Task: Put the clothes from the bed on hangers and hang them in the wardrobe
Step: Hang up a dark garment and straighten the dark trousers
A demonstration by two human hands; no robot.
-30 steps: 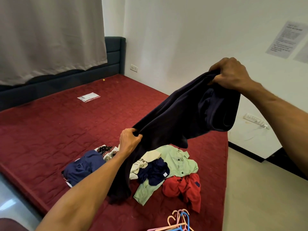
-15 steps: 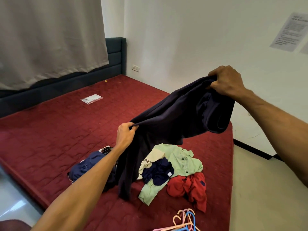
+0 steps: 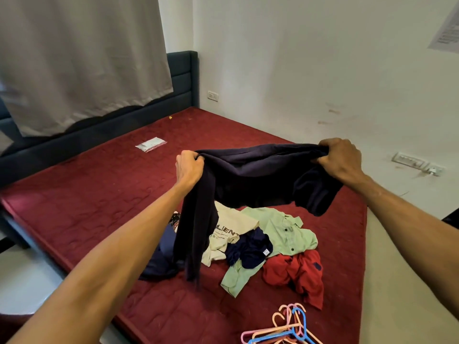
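above the red bed (image 3: 74, 194), the left hand (image 3: 190, 167) grips one end of a dark navy garment (image 3: 253, 180), and at three o'clock from it the right hand (image 3: 341, 158) clutches the other end, the cloth stretched between them with a long part hanging below the left hand. at six o'clock of the garment a cream t-shirt (image 3: 231, 227), a light green shirt (image 3: 285, 229) and a red shirt (image 3: 298, 271) lie heaped on the bed, plastic hangers (image 3: 288, 328) at five o'clock of them.
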